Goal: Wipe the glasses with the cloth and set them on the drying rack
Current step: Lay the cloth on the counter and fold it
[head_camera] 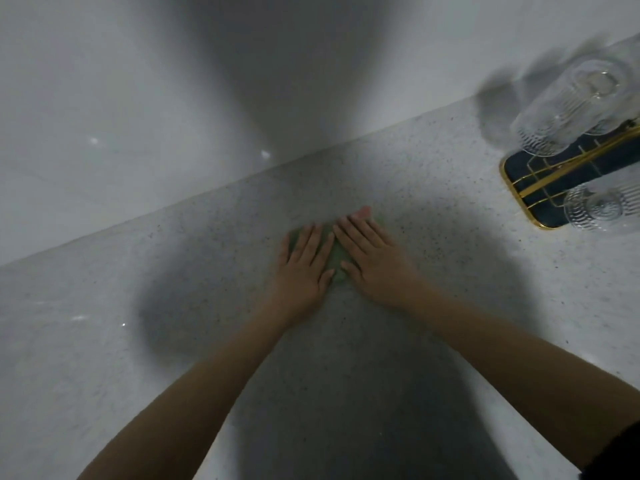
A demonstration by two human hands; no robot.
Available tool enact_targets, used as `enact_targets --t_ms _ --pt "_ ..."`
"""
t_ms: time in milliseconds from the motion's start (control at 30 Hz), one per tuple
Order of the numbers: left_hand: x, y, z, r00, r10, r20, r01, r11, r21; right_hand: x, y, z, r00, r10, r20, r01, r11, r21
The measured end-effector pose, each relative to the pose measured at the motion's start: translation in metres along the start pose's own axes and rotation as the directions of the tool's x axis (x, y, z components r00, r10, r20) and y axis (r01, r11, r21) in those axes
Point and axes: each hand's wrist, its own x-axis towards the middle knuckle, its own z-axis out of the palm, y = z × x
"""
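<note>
Both arms reach in from the bottom of the frame, bare forearms converging toward the middle of the counter. The left hand lies palm down, fingers straight and slightly fanned, pointing up and a little right. The right hand lies flat too, fingers straight and close together, angled up and to the left, so the two hands form a shallow wedge with fingertips nearly meeting. Between and under them sits the cloth, green, mostly covered; both palms press on it, neither hand gripping it.

At the right edge of the frame stands the rack, dark with gold rails, well apart from the hands. One ribbed glass sits upside down at its upper end; a second glass rests at its lower end, partly cut off by the frame. A pale wall fills the upper left.
</note>
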Motion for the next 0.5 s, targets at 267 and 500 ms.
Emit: enact_targets --t_ms 267,500 --pt "-0.052 0.057 0.020 0.978 0.201 0.048 -0.201 0.980 -0.003 -0.107 0.002 0.021 0.999 0.023 -0.046 -0.021 0.999 0.034" --pt "0.007 0.105 -0.002 0.964 0.157 0.214 -0.160 0.987 -0.005 -0.111 0.040 0.012 0.966 0.242 -0.087 -0.242 0.970 0.017"
